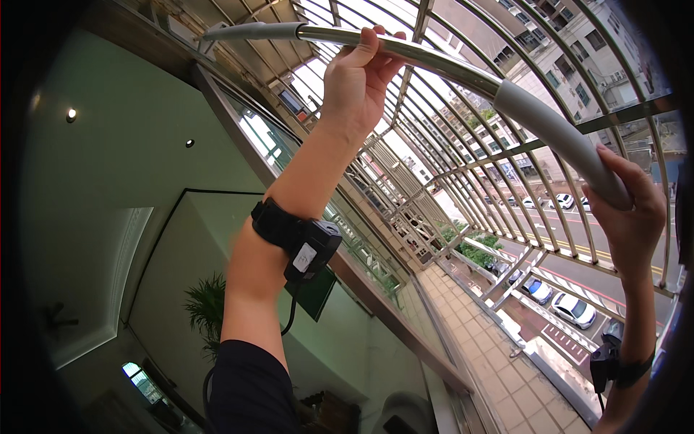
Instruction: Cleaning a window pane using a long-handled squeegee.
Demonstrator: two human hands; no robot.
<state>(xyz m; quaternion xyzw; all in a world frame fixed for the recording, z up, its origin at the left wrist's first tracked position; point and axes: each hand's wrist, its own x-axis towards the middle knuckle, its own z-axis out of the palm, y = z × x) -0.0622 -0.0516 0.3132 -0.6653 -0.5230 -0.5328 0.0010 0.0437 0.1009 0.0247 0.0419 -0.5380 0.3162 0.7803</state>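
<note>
A shiny metal pole [441,61] with grey sleeves on both sides runs across the top of the view. My left hand [359,83] is raised and closed round the bare metal near the left sleeve [264,31]. At the far right, my right hand [627,210] wraps round the lower end of the right grey sleeve [553,130]. The pole's left end reaches up to a fitting [204,45] near the top of the wall or frame; how it joins there is too small to tell. Each arm wears a black strap with a small boxy device [312,249].
Metal bars [463,173] cage the balcony in front and to the right. Beyond them lie a street with parked cars [573,309] and tall buildings. A tiled floor [499,354] runs below. To the left, a large glass pane [166,145] reflects a plant and ceiling lights.
</note>
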